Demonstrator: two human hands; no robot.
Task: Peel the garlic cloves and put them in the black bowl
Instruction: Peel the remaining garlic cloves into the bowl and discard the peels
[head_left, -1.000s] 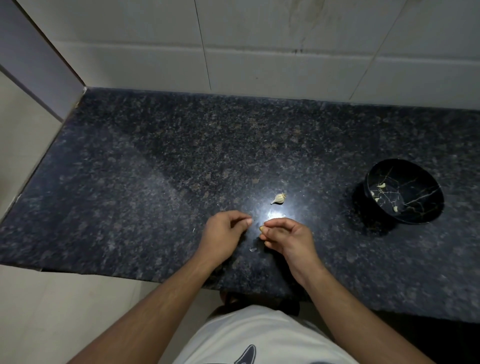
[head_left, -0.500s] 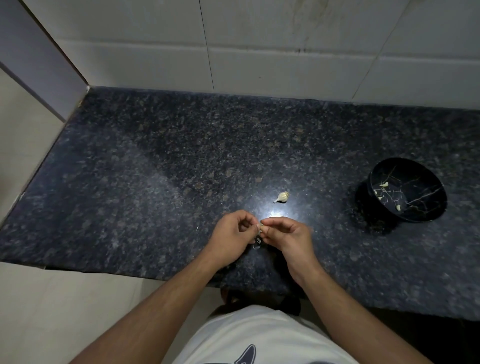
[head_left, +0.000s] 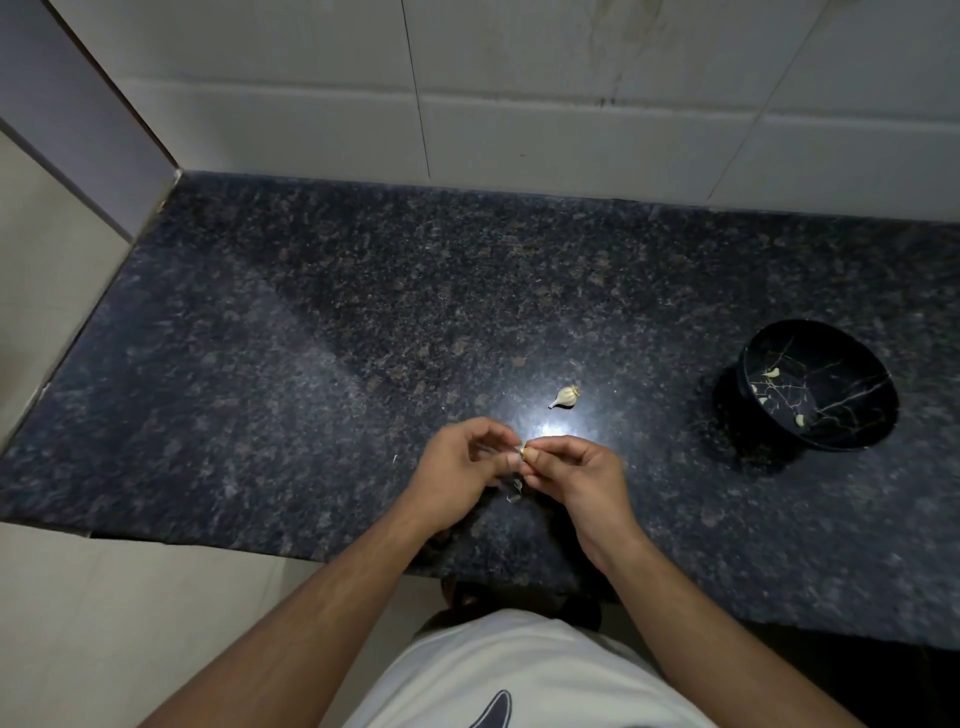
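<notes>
- The left hand (head_left: 457, 470) and the right hand (head_left: 576, 475) meet fingertip to fingertip just above the dark stone desk (head_left: 260, 389), near its front edge.
- The grip of the right hand is clamped on a small garlic clove (head_left: 525, 453): thumb and forefinger pinch it, and only its pale tip shows between them.
- The grip of the left hand is also together, with curled fingers pinching at the same clove, on the pale skin at its end. How much skin remains on the clove, I cannot tell.
- A thin piece of peel (head_left: 514, 491) lies on the desk just under the two grips.
- One unpeeled clove (head_left: 566, 397) lies on the desk a little beyond the grips, on the far side and slightly to the right, touching nothing.
- The black bowl (head_left: 852, 439) stands well apart to the right of the right hand. Inside it lie a few peeled cloves (head_left: 771, 372), separated from each other.
- A white tiled wall (head_left: 571, 104) rises behind the desk, far from both hands.
</notes>
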